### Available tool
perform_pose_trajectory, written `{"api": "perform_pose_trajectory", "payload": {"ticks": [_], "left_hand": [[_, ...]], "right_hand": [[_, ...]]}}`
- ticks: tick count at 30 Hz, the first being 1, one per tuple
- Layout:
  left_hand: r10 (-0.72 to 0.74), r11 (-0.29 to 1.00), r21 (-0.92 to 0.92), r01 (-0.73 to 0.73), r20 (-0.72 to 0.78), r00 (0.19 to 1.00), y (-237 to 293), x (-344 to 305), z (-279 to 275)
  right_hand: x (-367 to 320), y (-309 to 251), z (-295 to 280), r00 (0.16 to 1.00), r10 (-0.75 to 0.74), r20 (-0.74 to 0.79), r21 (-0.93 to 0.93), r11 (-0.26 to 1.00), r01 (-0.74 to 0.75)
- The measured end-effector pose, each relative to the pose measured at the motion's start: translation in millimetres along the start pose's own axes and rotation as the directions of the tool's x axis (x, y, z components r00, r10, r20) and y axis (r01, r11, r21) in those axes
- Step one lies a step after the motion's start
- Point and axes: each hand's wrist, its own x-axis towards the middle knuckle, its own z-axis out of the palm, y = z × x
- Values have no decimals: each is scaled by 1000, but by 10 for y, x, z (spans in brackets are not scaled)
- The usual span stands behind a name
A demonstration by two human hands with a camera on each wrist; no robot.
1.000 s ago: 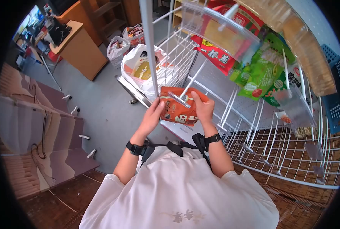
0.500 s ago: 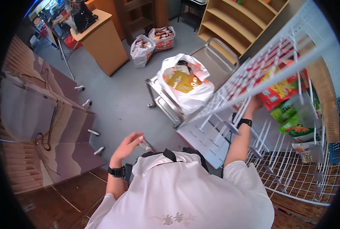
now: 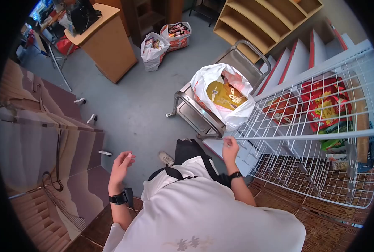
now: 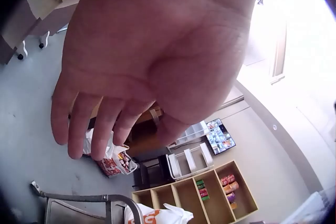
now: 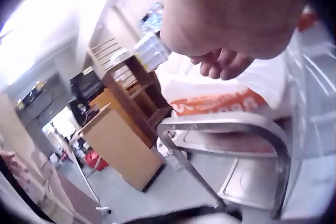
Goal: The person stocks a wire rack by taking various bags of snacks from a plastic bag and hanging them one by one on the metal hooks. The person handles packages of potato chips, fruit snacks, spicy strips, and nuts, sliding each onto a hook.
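Observation:
My left hand [image 3: 120, 166] hangs in the air at the left of the head view, fingers relaxed and holding nothing. In the left wrist view its palm and loosely bent fingers [image 4: 107, 124] show bare. My right hand [image 3: 230, 149] is empty too, fingers loosely curled, near the front edge of the white wire rack [image 3: 296, 137] and just below a white plastic bag [image 3: 240, 118]. Golden packets [image 3: 224, 95] fill the bag's mouth. Behind the rack's wire side hangs an orange-red pouch [image 3: 282, 108], beside red packets [image 3: 326, 103] and green packets [image 3: 337, 144].
The bag stands on a metal cart [image 3: 192, 112] with a raised handle [image 3: 254, 49]. Farther back are two filled bags on the floor, a wooden desk [image 3: 111, 50] and a wooden shelf [image 3: 254, 27]. Folding panels [image 3: 80, 155] with white feet stand at the left.
Both hands held the orange-red pouch at a rack hook; now it hangs in the rack. The left hand let go and moved left; the right hand has come back out. The view has swung round.

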Motion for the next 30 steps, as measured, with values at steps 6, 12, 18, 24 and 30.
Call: {"api": "perform_pose_trajectory", "payload": {"ticks": [6, 12, 18, 24, 30], "left_hand": [[0, 999, -36, 0, 10, 1000, 186, 253, -53], [30, 990, 142, -27, -19, 999, 559, 578, -175], [117, 978, 175, -116, 2, 993, 1208, 1243, -103], [213, 928, 259, -269, 225, 951, 1662, 1774, 212], [195, 866, 339, -367, 447, 873, 1815, 1799, 405]], "right_hand": [[1582, -485, 646, 978, -53, 203, -290, 951, 112], [2100, 1150, 1249, 964, -109, 242, -883, 388, 266], [2181, 361, 999, 915, 203, 348, -844, 493, 212], [2204, 199, 553, 978, 34, 204, -665, 738, 113], [1712, -683, 148, 957, 250, -146, 407, 897, -172]]}}
